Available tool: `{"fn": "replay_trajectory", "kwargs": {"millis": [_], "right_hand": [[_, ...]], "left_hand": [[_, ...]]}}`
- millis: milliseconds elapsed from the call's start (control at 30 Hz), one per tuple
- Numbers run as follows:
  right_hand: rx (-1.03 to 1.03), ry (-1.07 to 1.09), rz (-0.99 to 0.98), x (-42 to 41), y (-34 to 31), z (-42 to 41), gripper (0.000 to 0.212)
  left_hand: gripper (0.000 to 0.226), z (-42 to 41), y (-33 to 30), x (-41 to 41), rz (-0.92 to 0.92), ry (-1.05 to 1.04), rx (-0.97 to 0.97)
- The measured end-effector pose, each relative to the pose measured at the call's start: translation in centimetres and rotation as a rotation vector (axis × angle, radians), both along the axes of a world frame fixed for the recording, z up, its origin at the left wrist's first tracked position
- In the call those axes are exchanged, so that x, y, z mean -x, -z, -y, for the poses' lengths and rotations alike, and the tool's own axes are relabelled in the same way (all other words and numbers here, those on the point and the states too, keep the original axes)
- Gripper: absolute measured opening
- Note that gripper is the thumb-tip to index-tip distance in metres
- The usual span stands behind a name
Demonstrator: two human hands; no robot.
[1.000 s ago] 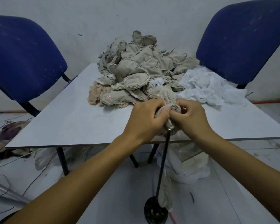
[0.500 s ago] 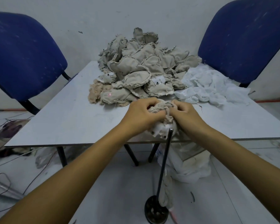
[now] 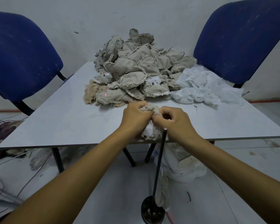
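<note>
A small beige cloth piece point(image 3: 149, 109) with a white underside is bunched between both hands near the front edge of the grey table point(image 3: 63, 120). My left hand point(image 3: 135, 117) grips its left side with curled fingers. My right hand point(image 3: 174, 122) pinches its right side between thumb and fingers. A thin black rod point(image 3: 159, 162) rises from a round black base point(image 3: 152, 210) on the floor up to the cloth, just under my right hand. Whether the cloth sits over the rod's tip is hidden.
A big heap of beige sewn cloth pieces point(image 3: 136, 71) fills the table's far middle, with white fabric point(image 3: 204, 88) to its right. Two blue chairs point(image 3: 21, 59) point(image 3: 239, 38) flank the table. White bags point(image 3: 184, 165) and wires point(image 3: 0, 183) lie on the floor.
Both hands with the cloth moved away from me and up off the rod's tip; the cloth has been worked and bunched, showing more of its white underside.
</note>
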State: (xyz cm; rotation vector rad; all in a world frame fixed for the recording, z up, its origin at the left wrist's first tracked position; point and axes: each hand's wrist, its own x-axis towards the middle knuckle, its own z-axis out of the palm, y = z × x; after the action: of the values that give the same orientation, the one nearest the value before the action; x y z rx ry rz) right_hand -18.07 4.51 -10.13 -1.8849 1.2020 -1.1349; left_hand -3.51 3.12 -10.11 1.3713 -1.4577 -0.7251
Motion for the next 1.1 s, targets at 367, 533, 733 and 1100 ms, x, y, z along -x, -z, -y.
{"fn": "replay_trajectory", "kwargs": {"millis": [367, 533, 733, 1100], "right_hand": [[-0.031, 0.256, -0.040, 2.6, 0.5, 1.8, 0.033], [-0.357, -0.160, 0.278, 3.2, -0.2, 1.9, 0.019], [-0.730, -0.701, 0.490, 5.7, -0.7, 1.6, 0.023], [-0.381, -0.243, 0.284, 3.6, 0.5, 1.5, 0.022]], "left_hand": [[0.010, -1.1, -1.0, 0.8, -0.206, 0.466, -0.151], [0.009, -0.9, -1.4, -0.6, -0.374, 0.595, -0.236], [0.015, -0.9, -1.2, -1.1, -0.596, 0.578, -0.352], [0.023, 0.0, 0.2, 1.4, -0.221, 0.123, -0.112]]}}
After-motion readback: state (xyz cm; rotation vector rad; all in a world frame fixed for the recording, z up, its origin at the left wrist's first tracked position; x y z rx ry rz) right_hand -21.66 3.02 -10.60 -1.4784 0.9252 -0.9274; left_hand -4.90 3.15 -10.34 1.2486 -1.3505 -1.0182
